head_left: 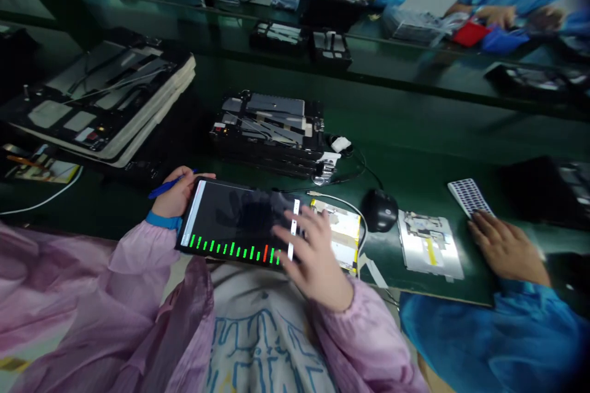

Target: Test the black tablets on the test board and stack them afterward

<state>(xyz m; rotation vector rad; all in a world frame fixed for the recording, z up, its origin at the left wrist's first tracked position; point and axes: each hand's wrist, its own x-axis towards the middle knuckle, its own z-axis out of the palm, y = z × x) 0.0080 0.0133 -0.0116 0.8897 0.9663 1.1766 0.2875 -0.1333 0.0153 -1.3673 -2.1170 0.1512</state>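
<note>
Green tabletop (415,135) stretches ahead of you, with your tablet (230,221) at its near edge, long axis running crosswise, screen up. Your left hand (175,196) closes on a blue pen (168,188) at the tablet's left end; your right hand (313,252) spreads open over the screen's right end.
</note>
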